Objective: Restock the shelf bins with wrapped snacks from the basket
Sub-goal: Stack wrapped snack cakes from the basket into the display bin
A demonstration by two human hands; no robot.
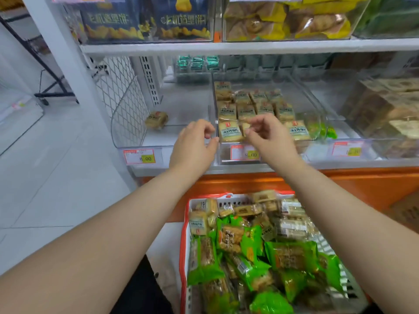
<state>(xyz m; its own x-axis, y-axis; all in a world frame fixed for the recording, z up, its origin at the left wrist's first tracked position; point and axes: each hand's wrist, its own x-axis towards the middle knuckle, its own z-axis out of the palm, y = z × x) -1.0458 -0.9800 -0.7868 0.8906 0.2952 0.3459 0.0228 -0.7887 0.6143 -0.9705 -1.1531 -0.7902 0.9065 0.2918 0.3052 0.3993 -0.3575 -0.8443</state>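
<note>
Both my hands are up at the middle bin (267, 141) on the shelf. My left hand (195, 143) has curled fingers at the bin's left wall; I cannot tell if it holds anything. My right hand (267, 134) pinches a tan snack (246, 128) in the front row. The basket (188, 223) sits below, full of green and tan snacks.

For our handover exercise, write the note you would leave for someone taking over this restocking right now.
Left hand: fingers curled at the clear plastic middle bin, its grip apparently empty.
Right hand: fingers curled over the front row of tan wrapped snacks; unclear whether it pinches one.
Done: middle bin holds rows of tan snacks.
Left: the red-rimmed white basket is full of green and tan packs; the clear left bin holds one tan pack.
</note>
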